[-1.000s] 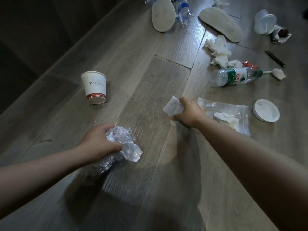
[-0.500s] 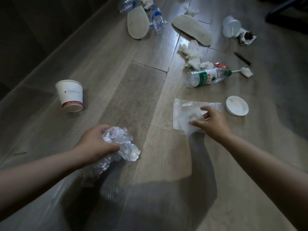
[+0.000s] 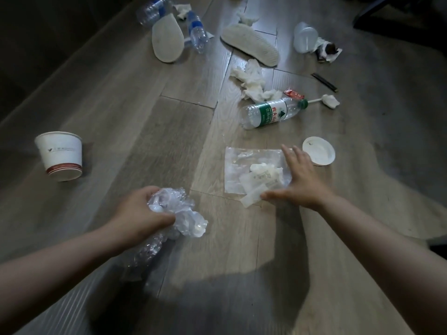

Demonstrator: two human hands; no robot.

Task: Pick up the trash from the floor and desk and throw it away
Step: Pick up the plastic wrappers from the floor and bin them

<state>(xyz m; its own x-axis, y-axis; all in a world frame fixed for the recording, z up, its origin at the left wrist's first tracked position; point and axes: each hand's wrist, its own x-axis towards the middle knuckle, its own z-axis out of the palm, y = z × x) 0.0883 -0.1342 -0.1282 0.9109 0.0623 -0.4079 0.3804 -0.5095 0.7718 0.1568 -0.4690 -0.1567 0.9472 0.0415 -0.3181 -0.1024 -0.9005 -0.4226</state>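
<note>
Right hand [image 3: 302,181] has opened onto the bag [image 3: 238,165] — left hand [image 3: 137,213] grips plastic [image 3: 187,220].

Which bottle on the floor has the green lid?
The bottle lying on its side just beyond the right hand, next to the crumpled tissues. Its cap and label are green; the two farther bottles show blue.
</note>
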